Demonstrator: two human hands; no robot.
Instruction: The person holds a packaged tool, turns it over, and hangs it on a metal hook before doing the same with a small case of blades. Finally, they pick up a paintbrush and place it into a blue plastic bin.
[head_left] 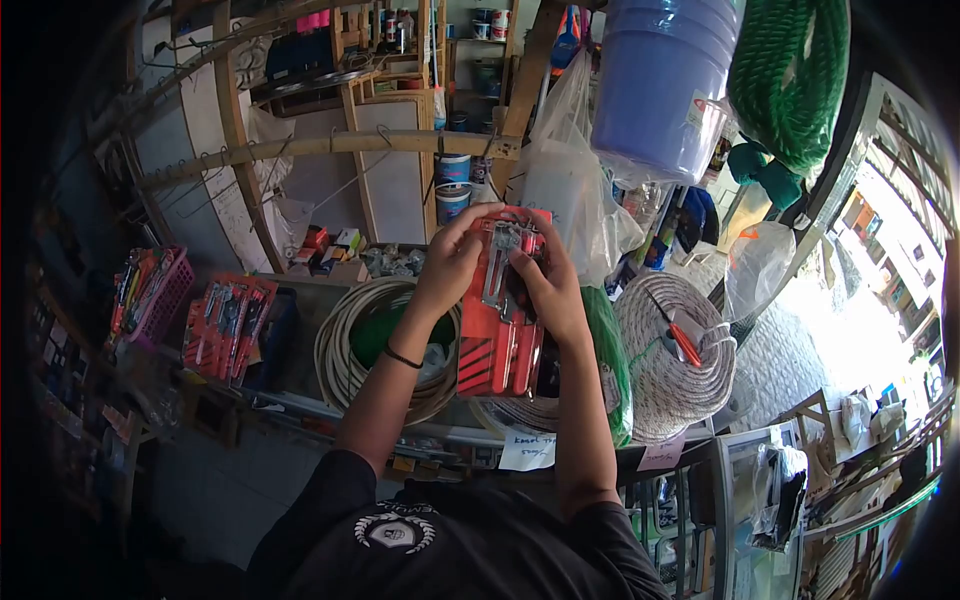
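Observation:
A red carded pack with a red-handled hand tool [503,350] is held up in front of my chest, its metal head at the top and its two handles pointing down towards me. My left hand [450,265] curls around the upper left side of the pack. On the upper right side, my right hand [552,290] grips it with the thumb lying across the front. Behind and below the pack, a coil of pale hose [335,350] lies on the counter to the left. To the right sits a thick coil of white rope [660,395] with a red-handled screwdriver [683,343] on it.
More red carded tools [228,325] and a pink basket [170,300] stand on the counter's left. A blue bucket [650,95] and green rope [785,85] hang at the upper right. A wooden rail with hooks [340,142] crosses behind.

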